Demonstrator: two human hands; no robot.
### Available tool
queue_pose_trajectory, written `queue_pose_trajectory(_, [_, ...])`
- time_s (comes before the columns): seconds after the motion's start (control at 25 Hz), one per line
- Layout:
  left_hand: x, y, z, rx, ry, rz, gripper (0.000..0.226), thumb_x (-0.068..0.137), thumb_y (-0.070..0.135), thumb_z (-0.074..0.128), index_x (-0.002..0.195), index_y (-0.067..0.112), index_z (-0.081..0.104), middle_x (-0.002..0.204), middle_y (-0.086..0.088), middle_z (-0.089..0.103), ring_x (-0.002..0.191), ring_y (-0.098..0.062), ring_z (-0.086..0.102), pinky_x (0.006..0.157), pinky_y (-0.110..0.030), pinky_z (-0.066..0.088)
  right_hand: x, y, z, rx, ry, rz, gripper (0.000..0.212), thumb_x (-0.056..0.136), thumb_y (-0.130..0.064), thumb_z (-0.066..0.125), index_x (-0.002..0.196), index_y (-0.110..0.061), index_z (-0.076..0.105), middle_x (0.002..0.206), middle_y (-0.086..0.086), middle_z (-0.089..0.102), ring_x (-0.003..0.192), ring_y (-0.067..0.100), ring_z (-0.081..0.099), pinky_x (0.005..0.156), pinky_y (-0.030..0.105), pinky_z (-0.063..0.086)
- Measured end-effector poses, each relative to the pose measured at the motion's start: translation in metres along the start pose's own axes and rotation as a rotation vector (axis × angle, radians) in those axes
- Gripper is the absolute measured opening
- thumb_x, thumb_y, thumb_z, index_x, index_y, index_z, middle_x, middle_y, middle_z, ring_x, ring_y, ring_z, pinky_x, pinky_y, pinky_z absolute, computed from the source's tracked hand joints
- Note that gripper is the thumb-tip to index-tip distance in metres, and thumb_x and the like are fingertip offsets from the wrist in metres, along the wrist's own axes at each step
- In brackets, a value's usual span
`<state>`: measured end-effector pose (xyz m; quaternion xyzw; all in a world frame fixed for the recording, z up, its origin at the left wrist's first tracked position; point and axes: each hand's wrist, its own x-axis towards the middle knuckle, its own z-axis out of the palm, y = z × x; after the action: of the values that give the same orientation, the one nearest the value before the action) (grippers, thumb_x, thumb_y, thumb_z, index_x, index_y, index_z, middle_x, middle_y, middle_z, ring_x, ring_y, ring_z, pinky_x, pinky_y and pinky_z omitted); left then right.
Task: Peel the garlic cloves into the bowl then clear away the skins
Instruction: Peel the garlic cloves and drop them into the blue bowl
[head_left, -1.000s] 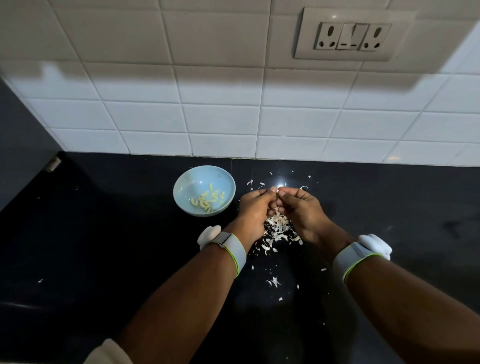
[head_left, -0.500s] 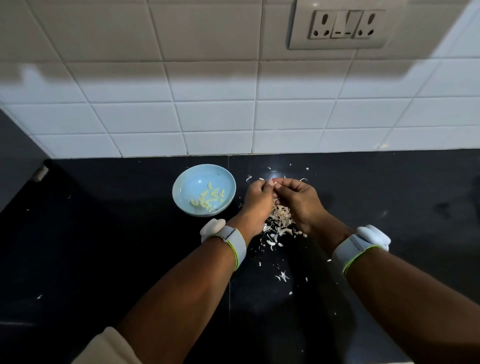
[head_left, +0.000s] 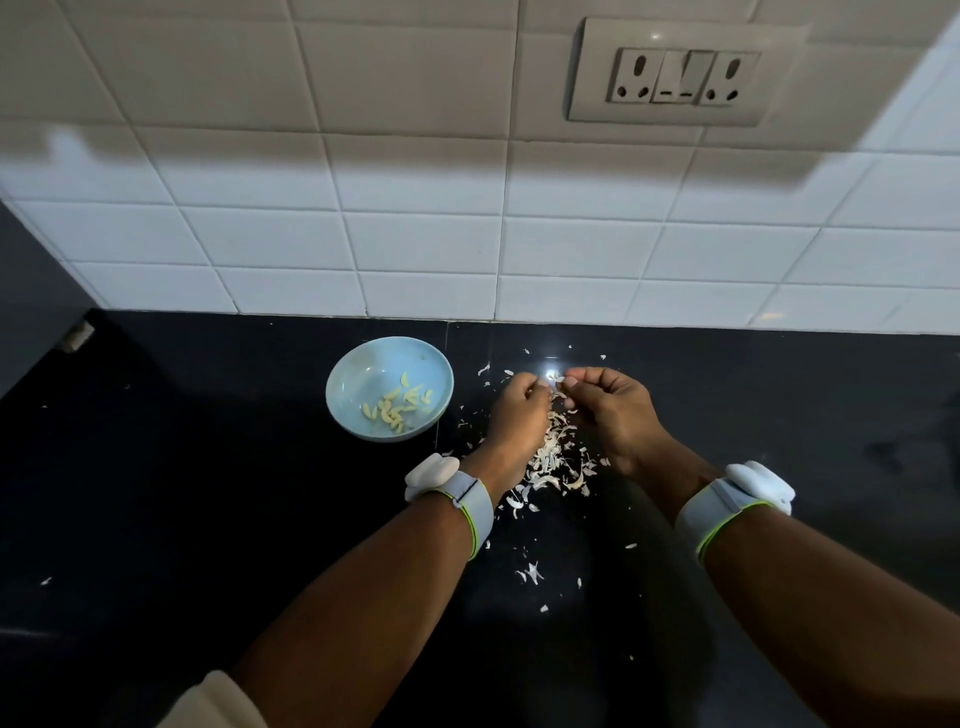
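A pale blue bowl (head_left: 389, 387) on the black counter (head_left: 208, 493) holds several peeled yellowish garlic cloves (head_left: 397, 408). Just right of it, my left hand (head_left: 517, 421) and my right hand (head_left: 615, 410) meet fingertip to fingertip, both with curled fingers pinching a small white garlic clove (head_left: 556, 380) between them. Most of the clove is hidden by the fingers. Under and between the hands lies a heap of papery white garlic skins (head_left: 553, 460), with loose flakes scattered around it.
A white tiled wall (head_left: 467, 249) closes off the counter just behind the hands, with a socket plate (head_left: 680, 78) high on the right. Stray skin bits (head_left: 530, 574) lie nearer to me. A dark panel (head_left: 31, 291) bounds the left side.
The hands have parted slightly at the fingertips, and the clove now shows between them. The view has shifted a little; the bowl and the heap of skins stay where they were.
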<state>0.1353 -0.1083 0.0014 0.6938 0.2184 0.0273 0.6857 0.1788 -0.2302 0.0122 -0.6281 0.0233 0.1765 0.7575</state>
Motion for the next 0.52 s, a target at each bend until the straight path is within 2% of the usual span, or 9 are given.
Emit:
queue_pose_trajectory(0.08, [-0.001, 0.004, 0.006, -0.034, -0.032, 0.012, 0.026, 0.108, 0.032, 0.046, 0.101, 0.012, 0.061, 0.078, 0.002, 0.059, 0.067, -0.010, 0.053, 0.054, -0.027, 0.041, 0.001, -0.003, -0.006, -0.037, -0.027, -0.010, 0.007, 0.094, -0.002, 0.070, 0.098, -0.007, 0.073, 0.079, 0.009, 0.070, 0.069, 0.016, 0.062, 0.064, 0.027, 0.057])
queue_pose_trajectory(0.2, [-0.001, 0.007, 0.014, -0.038, -0.029, 0.032, 0.022, 0.106, 0.023, 0.049, 0.105, 0.005, 0.062, 0.077, 0.001, 0.062, 0.067, -0.008, 0.055, 0.056, -0.025, 0.043, 0.006, -0.004, -0.014, -0.075, -0.046, -0.027, 0.007, 0.093, -0.003, 0.071, 0.098, -0.008, 0.075, 0.081, 0.012, 0.070, 0.073, 0.020, 0.063, 0.070, 0.033, 0.056])
queue_pose_trajectory(0.4, [-0.004, 0.007, 0.016, -0.052, -0.005, 0.072, 0.018, 0.106, 0.012, 0.046, 0.095, 0.010, 0.060, 0.076, -0.001, 0.063, 0.066, -0.005, 0.056, 0.055, -0.015, 0.043, 0.012, -0.004, -0.020, -0.210, -0.095, -0.074, 0.015, 0.095, -0.015, 0.073, 0.102, -0.003, 0.075, 0.084, 0.018, 0.070, 0.075, 0.024, 0.063, 0.072, 0.036, 0.054])
queue_pose_trajectory(0.52, [-0.004, 0.008, 0.017, -0.182, 0.001, 0.028, 0.020, 0.103, 0.007, 0.045, 0.090, 0.011, 0.059, 0.073, -0.002, 0.061, 0.063, -0.008, 0.053, 0.054, -0.020, 0.038, 0.011, -0.006, -0.013, -0.190, -0.088, -0.103, 0.014, 0.097, -0.009, 0.069, 0.103, 0.004, 0.072, 0.080, 0.017, 0.069, 0.068, 0.020, 0.063, 0.067, 0.031, 0.054])
